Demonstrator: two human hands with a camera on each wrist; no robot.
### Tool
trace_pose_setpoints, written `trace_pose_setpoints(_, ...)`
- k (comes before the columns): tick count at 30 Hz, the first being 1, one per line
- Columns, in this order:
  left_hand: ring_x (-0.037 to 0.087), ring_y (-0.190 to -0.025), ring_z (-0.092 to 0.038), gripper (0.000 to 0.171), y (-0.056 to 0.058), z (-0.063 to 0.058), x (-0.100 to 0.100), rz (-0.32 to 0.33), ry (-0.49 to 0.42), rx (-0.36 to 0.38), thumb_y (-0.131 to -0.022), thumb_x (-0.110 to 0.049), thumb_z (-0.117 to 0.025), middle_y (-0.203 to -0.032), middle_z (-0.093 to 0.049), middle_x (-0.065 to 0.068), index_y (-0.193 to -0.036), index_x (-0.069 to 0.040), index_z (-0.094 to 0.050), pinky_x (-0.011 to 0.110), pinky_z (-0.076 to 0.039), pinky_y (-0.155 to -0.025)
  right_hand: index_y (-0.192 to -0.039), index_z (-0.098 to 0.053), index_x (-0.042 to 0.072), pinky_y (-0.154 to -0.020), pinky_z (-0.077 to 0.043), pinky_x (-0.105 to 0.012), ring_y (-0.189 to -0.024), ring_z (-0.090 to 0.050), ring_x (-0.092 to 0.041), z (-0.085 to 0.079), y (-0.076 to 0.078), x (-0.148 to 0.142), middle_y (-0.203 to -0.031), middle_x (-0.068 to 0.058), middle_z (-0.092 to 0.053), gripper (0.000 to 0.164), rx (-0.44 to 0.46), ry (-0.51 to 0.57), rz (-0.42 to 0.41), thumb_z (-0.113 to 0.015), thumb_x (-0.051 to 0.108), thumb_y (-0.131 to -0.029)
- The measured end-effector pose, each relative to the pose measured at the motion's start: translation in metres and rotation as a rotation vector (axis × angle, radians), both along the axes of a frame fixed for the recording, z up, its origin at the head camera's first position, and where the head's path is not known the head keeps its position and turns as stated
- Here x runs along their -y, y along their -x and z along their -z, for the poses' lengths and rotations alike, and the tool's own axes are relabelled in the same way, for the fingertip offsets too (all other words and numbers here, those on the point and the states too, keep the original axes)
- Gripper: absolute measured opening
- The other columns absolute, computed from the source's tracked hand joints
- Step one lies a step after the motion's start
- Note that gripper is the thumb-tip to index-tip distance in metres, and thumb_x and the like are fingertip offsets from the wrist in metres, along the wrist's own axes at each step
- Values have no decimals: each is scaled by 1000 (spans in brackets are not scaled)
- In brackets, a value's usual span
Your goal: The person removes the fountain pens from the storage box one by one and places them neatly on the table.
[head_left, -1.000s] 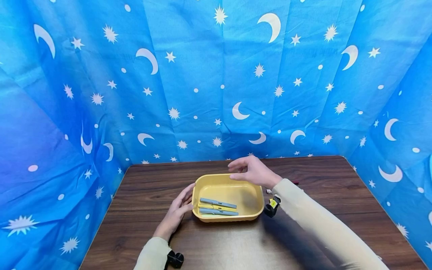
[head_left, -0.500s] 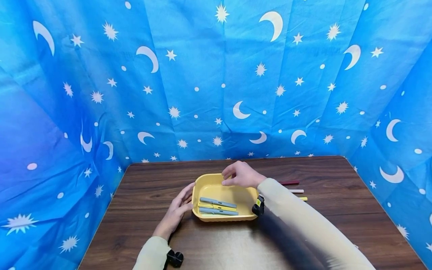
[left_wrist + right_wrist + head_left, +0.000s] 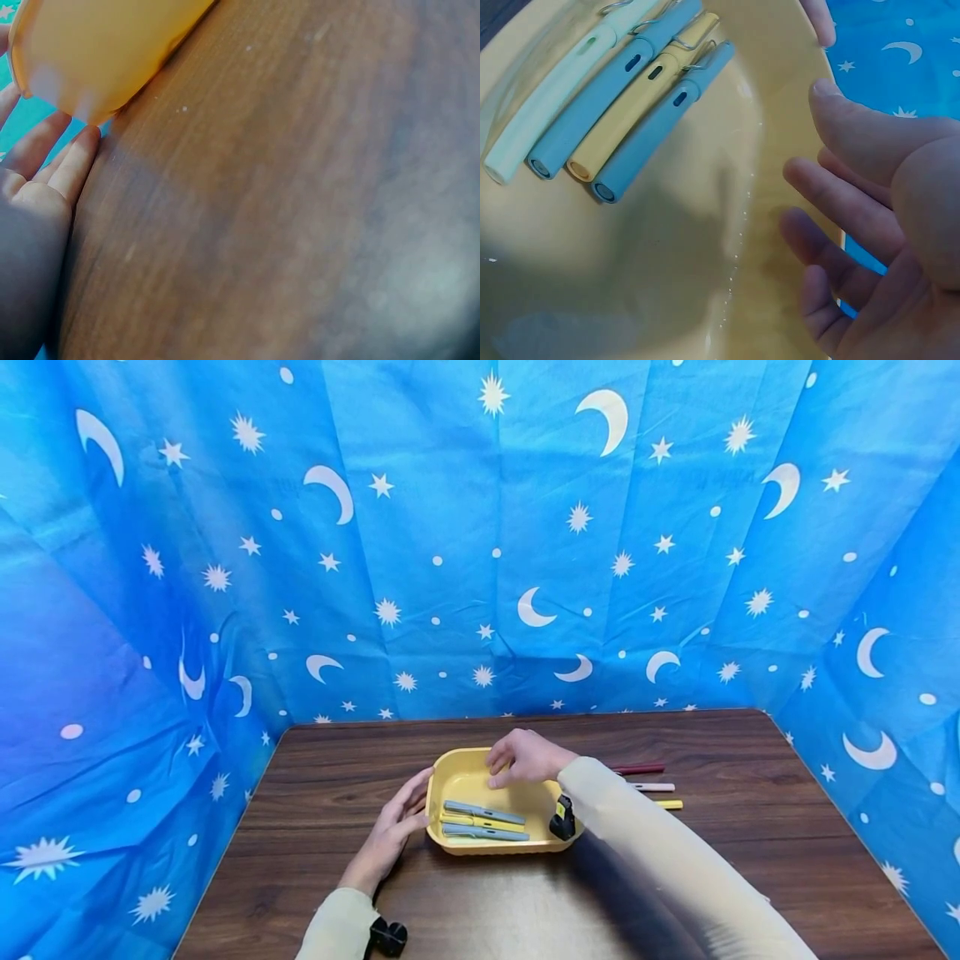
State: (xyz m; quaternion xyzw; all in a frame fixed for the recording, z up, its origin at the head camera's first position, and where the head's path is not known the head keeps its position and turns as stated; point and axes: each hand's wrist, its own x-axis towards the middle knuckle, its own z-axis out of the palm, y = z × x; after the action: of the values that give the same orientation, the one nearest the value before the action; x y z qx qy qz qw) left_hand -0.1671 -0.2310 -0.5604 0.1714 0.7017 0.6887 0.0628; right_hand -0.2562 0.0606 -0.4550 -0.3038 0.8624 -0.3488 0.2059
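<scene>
A yellow plastic box [image 3: 555,847] stands on the table, its left end touched by my left hand [image 3: 392,831], whose fingers lie extended along the outside. In the left wrist view, those fingers reach the corner of the box [image 3: 105,52]. Over the far right part of the box hovers my right hand [image 3: 525,756], holding nothing, fingers loosely bent. Several capped pens lie side by side inside: the right wrist view shows a mint pen [image 3: 562,97], a blue pen [image 3: 607,97], a yellow pen [image 3: 637,105] and another blue pen [image 3: 664,124].
Right of the box, partly behind the right sleeve [image 3: 667,852], lie a dark red pen [image 3: 641,769], a pale pen [image 3: 654,787] and a yellow pen [image 3: 670,804]. A blue star-and-moon cloth [image 3: 450,527] hangs round the brown wooden table [image 3: 315,793].
My right hand has moved left and nearer, down over the box. The pens on the right have come into fuller view from behind the sleeve. The left hand stays put.
</scene>
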Motion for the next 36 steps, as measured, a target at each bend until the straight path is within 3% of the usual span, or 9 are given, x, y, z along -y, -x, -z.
trace_pose_setpoints(7,43,-155,-29,73,0,0,1,-4,7,-4,-98,2,-56,-168,-33,23,-165,-9,-32,16,-37,-114,-122,-76,5,-96,-59,-37,-103,-74,-14,6,0,7,-104,-1,-81,38,39,-68,-16,-85,21,-90)
trace_pose_setpoints(12,45,-154,-29,73,1,1,2,-12,8,-11,-97,3,-56,-167,-33,24,-165,-8,-32,15,-37,-113,-118,-78,4,-95,-59,-36,-101,-76,-16,9,-3,12,-104,-3,-81,33,34,-90,-56,-86,17,-88)
trace_pose_setpoints(19,39,-155,-30,72,0,1,1,-6,9,7,-98,1,-57,-168,-34,20,-165,-11,-32,16,-37,-114,-109,-80,8,-86,-60,-26,-95,-76,-11,18,-10,16,-104,-2,-81,24,51,-174,-114,-87,16,-87)
trace_pose_setpoints(36,39,-155,-31,73,1,1,0,-13,14,8,-97,-1,-57,-168,-34,19,-165,-13,-33,16,-38,-114,-107,-81,9,-80,-61,-27,-85,-70,-8,13,-22,25,-91,1,-78,26,43,-240,-65,-89,9,-83)
